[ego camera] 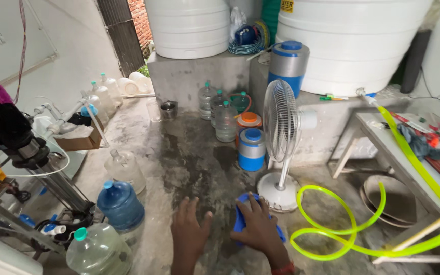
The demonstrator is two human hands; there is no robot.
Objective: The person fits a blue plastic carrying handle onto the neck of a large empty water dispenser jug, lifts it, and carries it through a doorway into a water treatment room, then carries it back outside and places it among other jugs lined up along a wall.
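My right hand (258,226) rests on top of a blue plastic container (241,219) on the wet concrete floor, fingers curled over it. My left hand (188,229) hovers just to its left with fingers spread, holding nothing. A white pedestal fan (281,127) stands right behind the blue container. A bright yellow-green hose (332,224) loops on the floor to the right of my right hand.
Large water bottles stand at the left: a blue one (120,203) and a clear one (98,249). More bottles (225,119) and a blue-and-silver cooler jug (252,148) stand ahead. White tanks (352,46) sit on a concrete ledge. A table (383,137) is right, a pipe rig (26,153) left.
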